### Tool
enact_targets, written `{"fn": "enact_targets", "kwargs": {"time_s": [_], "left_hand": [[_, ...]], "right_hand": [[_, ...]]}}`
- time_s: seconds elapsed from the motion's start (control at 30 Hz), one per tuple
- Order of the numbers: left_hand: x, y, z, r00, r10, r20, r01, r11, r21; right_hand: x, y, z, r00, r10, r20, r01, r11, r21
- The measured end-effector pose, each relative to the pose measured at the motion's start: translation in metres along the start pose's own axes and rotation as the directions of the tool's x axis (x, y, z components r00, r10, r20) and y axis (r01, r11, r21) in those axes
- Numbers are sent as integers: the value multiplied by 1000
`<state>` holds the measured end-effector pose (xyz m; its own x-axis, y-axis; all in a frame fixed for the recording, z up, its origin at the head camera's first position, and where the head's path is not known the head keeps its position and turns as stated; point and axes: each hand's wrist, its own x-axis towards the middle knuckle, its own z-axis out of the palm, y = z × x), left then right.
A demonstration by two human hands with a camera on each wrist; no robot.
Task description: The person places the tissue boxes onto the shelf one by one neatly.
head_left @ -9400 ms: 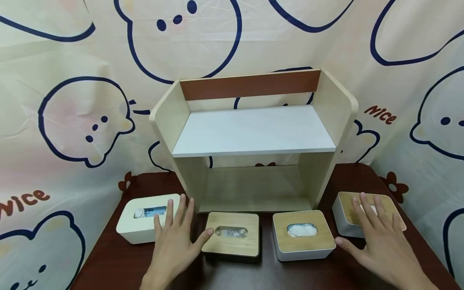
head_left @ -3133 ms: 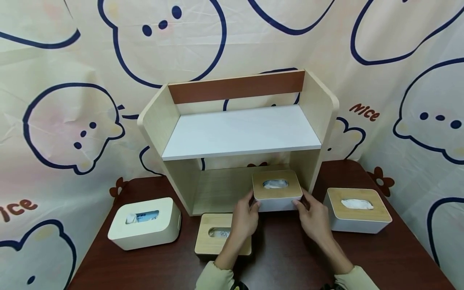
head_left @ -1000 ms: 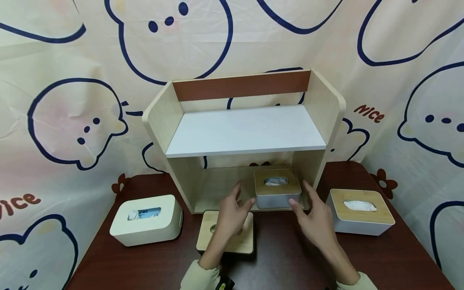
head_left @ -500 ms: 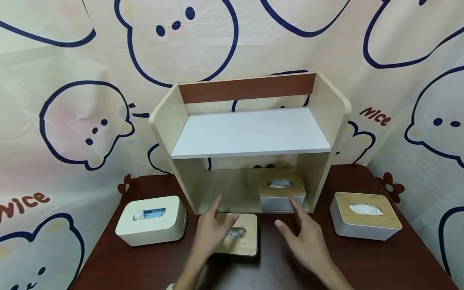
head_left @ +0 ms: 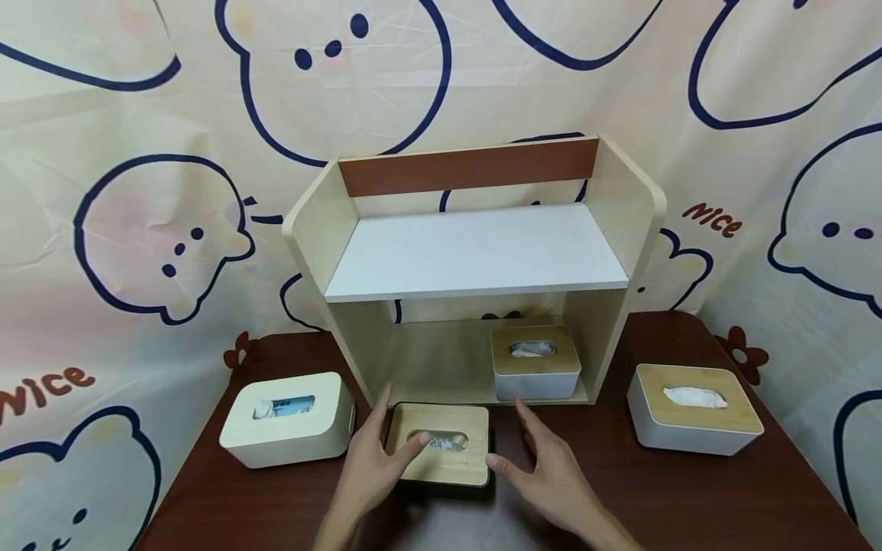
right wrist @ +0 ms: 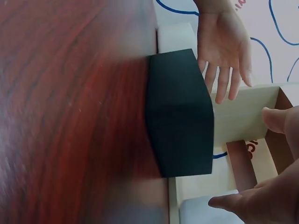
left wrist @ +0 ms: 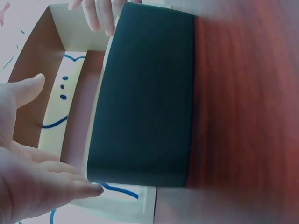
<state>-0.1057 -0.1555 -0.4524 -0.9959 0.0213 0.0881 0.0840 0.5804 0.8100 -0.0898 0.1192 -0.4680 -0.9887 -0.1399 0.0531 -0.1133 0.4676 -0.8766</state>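
A black tissue box with a light wooden lid [head_left: 441, 467] stands on the table in front of the shelf; its dark side [left wrist: 142, 95] fills the middle of the left wrist view. My left hand [head_left: 372, 467] is at its left side, fingers straight, thumb over the lid. On its right side is my right hand [head_left: 544, 474], fingers extended and thumb spread, near the box's edge. Neither hand grips anything; whether skin touches the box I cannot tell. A white tissue box with a wooden lid [head_left: 536, 367] sits on the right of the shelf's lower level.
The two-level shelf [head_left: 475, 252] stands at the back of the dark red-brown table [head_left: 689, 513]. An all-white tissue box [head_left: 289, 421] is at the left. Another white box with a wooden lid [head_left: 692, 413] stands at the right. A cartoon-print cloth [head_left: 138, 344] hangs behind.
The white wooden-lidded box went from the table onto the lower shelf, and both hands let it go. They have since drawn back toward the black box.
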Motion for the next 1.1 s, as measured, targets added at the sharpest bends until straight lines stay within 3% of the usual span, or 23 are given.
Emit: {"fn": "enact_targets", "kwargs": {"time_s": [0.27,0.53,0.77,1.1], "left_hand": [[-11,-14,-8,1000,1,23,-1,1000,21],[-19,-24,-10,997,-28,77,26,999,29],[-25,-28,-9,989,-80,128,77,997,31],[-28,-32,-7,985,-100,138,101,995,-2]], "right_hand": [[0,4,16,998,25,63,-25,1000,4],[-2,6,25,990,-2,143,9,999,-46],[-5,8,33,988,-47,149,49,999,-6],[-9,10,39,989,-27,146,18,998,64]]}}
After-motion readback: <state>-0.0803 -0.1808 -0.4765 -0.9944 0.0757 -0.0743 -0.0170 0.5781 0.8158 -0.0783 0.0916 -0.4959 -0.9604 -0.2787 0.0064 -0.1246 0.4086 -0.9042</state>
